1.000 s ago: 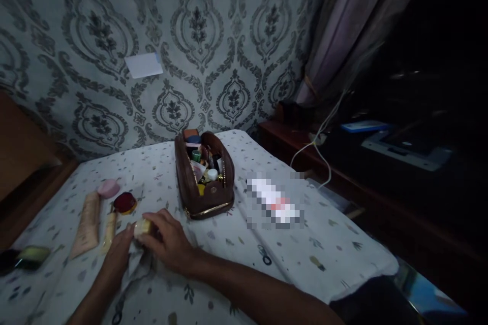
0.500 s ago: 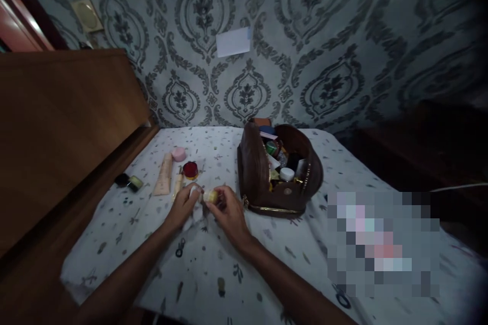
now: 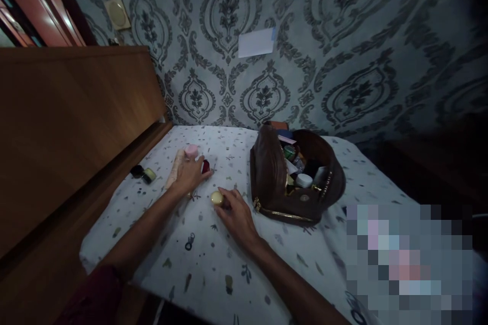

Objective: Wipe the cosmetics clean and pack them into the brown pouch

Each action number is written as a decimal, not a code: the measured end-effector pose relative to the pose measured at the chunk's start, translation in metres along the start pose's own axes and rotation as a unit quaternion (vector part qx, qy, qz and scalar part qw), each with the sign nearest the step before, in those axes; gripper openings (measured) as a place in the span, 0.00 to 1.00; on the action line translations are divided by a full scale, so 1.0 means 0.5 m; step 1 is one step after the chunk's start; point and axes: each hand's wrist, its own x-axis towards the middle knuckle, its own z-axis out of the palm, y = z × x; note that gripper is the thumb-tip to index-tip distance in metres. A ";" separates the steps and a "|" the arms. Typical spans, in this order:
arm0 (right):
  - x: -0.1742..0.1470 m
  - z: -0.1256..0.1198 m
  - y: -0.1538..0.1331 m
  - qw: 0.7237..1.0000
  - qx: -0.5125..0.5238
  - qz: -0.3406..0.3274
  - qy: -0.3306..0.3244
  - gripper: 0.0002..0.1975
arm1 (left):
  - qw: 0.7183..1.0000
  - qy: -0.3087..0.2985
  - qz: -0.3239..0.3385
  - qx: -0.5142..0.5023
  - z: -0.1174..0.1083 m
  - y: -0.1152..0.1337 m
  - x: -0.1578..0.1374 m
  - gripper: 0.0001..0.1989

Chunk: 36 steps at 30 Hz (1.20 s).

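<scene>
My right hand (image 3: 237,213) pinches a small round jar with a shiny yellow-gold lid (image 3: 217,198), just above the patterned cloth. Over to the left, my left hand (image 3: 191,174) reaches palm down with fingers apart, among several cosmetics. A dark red round container (image 3: 206,166) is beside its fingers and partly covered by them. Beyond the fingertips is a pink round jar (image 3: 191,151). A pale pink squeeze tube (image 3: 174,170) lies along the hand's left side, partly hidden. Whatever is under the palm cannot be seen.
An open brown leather bag (image 3: 269,172) full of cosmetics stands right of my hands, with a white-lidded jar (image 3: 304,180) on top. A dark and olive-coloured item (image 3: 148,175) lies far left. A wooden panel (image 3: 84,127) borders the left side; the patterned wall is behind.
My left hand has left the yellow-lidded jar and moved up and left to the cosmetics. The white wad it held is out of sight. My right hand keeps the jar. The view has swung left.
</scene>
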 end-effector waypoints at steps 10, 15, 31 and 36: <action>0.005 -0.004 0.009 0.995 0.037 -0.007 0.093 0.23 | 0.965 0.012 0.096 -0.243 -0.002 -0.004 -0.027 0.21; 0.004 0.000 0.018 0.993 0.069 -0.049 0.080 0.29 | 0.920 0.003 0.182 -0.346 -0.032 0.047 -0.098 0.20; -0.003 0.004 -0.056 0.948 0.309 0.064 0.037 0.29 | 0.920 0.165 0.100 -0.341 -0.074 0.037 -0.202 0.12; -0.016 0.010 -0.066 0.940 0.336 0.060 -0.004 0.28 | 0.916 0.153 0.203 -0.310 -0.093 0.055 -0.206 0.11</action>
